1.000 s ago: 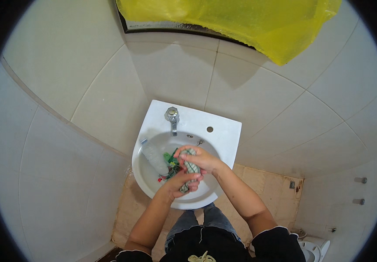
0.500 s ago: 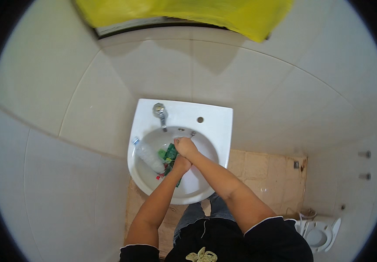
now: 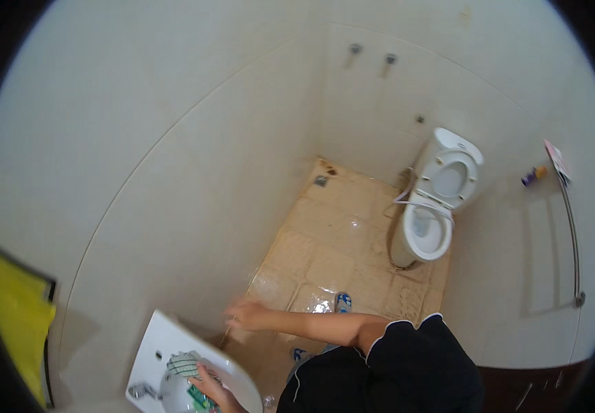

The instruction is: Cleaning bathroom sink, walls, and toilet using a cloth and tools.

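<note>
A white washbasin [image 3: 173, 327] stands at the lower left with a chrome tap [image 3: 142, 391] on its rim. My left hand [image 3: 216, 389] is over the bowl, its fingers closed on a pale cloth [image 3: 184, 364] with dark stripes that lies bunched at the back of the bowl. Below that hand a crumpled green item [image 3: 202, 398] shows in the bowl; its kind is unclear. My right hand [image 3: 246, 314] is past the basin's right side, above the floor and close to the wall. Motion smears its fingers, and nothing clear shows in them.
A white toilet [image 3: 427, 234] with raised lid stands against the far wall. Wet tiles [image 3: 325, 265] cover the floor. A metal rail [image 3: 573, 234] runs along the right wall, with a small purple bottle [image 3: 533, 177] near its end. Yellow fabric [image 3: 12, 313] hangs at the left.
The view has swung right toward the toilet. My hands, together in the basin before, are now apart; the right has left the bowl. The striped cloth has come into sight; the clear bottle is out of view.
</note>
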A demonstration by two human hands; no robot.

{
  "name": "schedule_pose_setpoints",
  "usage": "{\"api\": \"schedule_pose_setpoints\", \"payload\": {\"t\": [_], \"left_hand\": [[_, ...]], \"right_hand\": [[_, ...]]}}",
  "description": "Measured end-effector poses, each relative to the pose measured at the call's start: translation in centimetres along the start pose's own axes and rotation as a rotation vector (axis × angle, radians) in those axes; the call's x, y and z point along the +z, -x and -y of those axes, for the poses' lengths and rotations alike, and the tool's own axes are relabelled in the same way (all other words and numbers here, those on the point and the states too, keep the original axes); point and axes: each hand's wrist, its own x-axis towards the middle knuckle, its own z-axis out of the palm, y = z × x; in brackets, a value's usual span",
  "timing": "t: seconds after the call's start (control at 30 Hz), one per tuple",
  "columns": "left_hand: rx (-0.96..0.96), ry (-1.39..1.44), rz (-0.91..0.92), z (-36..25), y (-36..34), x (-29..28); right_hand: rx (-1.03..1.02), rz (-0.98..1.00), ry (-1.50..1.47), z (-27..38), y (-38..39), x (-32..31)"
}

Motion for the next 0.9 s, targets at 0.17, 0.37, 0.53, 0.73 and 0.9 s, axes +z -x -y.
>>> {"api": "schedule_pose_setpoints", "payload": {"t": [0.17, 0.37, 0.53, 0.73, 0.9], "left_hand": [[0.484, -0.531, 0.65, 1.7, 5.8, 18.8], [-0.103, 0.015, 1.205, 5.9, 20.6, 41.3], [0.364, -0.248, 1.988, 3.6, 27.2, 51.8], [0.677, -0.698, 1.591, 5.3, 24.8, 64.3], [0.587, -1.308, 1.545, 12.2, 18.3, 73.3]], "right_hand": [[0.246, -0.365, 0.045, -11.4, 10.4, -9.8], [-0.046, -1.017, -0.379, -21.0, 16.6, -17.3], [0.417, -1.188, -1.239, -31.3, 23.5, -27.8], [-0.04, -1.341, -1.983, -44.7, 27.7, -36.2], [0.576, -1.784, -0.914, -58.1, 30.7, -50.9]]}}
